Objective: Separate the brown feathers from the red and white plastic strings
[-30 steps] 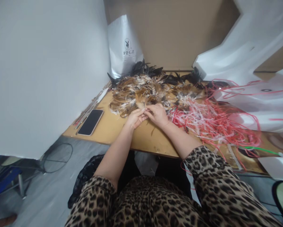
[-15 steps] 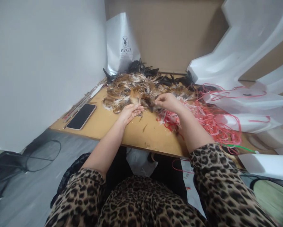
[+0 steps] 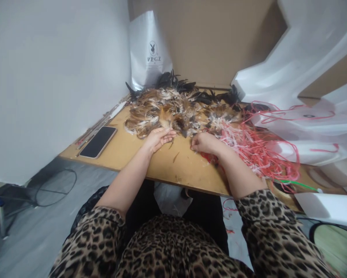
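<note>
The left hand (image 3: 158, 138) lies open against the feathers (image 3: 173, 112), the right hand (image 3: 203, 143) apparently pinches a few beside the red strips (image 3: 257, 148), which could snag them.

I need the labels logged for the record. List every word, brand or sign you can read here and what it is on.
"PPGZ": on the white bag standing at the back of the table, under a round rabbit-head logo.
Finer print below that: too small to read.
Phone: screen dark, no text.
</note>
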Available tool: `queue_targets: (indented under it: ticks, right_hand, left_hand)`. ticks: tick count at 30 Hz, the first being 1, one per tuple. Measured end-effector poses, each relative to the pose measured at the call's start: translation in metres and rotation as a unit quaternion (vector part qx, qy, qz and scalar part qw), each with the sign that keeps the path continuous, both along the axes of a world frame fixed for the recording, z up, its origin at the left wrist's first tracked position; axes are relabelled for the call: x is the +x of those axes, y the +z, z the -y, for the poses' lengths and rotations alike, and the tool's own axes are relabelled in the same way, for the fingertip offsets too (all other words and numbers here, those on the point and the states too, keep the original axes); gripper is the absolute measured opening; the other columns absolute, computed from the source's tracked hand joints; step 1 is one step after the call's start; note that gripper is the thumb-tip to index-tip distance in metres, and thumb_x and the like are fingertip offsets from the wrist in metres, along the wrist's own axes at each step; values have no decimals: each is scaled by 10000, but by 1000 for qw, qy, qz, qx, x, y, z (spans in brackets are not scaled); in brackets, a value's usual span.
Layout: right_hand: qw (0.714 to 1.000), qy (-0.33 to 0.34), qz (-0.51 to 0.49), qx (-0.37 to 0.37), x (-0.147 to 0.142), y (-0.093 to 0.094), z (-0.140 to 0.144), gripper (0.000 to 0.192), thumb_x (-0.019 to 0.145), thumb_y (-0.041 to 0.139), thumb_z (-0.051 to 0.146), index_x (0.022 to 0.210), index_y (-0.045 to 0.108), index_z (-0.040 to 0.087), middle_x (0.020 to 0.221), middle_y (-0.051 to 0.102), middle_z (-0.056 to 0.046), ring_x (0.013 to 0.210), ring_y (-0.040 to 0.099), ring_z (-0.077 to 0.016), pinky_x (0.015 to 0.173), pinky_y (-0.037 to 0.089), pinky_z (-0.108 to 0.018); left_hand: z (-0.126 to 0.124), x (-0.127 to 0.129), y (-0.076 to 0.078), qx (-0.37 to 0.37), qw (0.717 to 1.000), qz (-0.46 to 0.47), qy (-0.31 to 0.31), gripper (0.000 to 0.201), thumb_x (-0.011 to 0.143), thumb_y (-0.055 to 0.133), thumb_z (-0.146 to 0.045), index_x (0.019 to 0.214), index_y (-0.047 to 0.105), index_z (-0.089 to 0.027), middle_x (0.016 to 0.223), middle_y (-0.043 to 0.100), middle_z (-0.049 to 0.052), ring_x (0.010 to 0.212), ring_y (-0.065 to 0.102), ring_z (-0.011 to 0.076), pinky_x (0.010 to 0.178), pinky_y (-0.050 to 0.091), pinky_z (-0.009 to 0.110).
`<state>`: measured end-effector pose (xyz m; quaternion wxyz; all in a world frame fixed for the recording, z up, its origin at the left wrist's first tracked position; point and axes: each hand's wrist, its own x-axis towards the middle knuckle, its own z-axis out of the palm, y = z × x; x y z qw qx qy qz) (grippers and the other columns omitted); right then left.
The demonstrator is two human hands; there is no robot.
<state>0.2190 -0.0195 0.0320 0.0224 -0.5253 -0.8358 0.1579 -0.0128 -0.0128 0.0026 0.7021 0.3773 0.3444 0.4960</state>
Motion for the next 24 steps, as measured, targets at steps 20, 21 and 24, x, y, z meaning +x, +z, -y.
queue_targets:
  ticks: [20, 21, 24]
  right_hand:
    - [561, -133, -763, -294, -12, 17, -1, 142, 684, 671, 201, 740, 542, 178, 683, 648, 35, 557, 572, -47, 474, 447, -130]
    - [554, -129, -762, -308, -15, 17, 0, 142, 692, 667, 206, 739, 536, 178, 668, 638, 43, 550, 567, -44, 482, 453, -130]
    - [562, -101, -750, -335, -27, 17, 3, 155, 708, 661, 240, 735, 520, 183, 637, 598, 58, 541, 544, -35, 512, 460, -134]
  left_hand:
    - [8, 5, 10, -6, 991, 113, -67, 116, 825, 499, -98, 840, 614, -87, 1118, 635, 148, 682, 645, 76, 620, 506, 172]
    - [10, 6, 11, 2, 990, 116, -82, 117, 827, 498, -99, 838, 613, -88, 1150, 619, 148, 680, 643, 72, 614, 503, 169]
    - [13, 9, 11, 5, 989, 102, -110, 118, 832, 501, -113, 833, 616, -85, 1194, 596, 143, 677, 641, 70, 611, 502, 171]
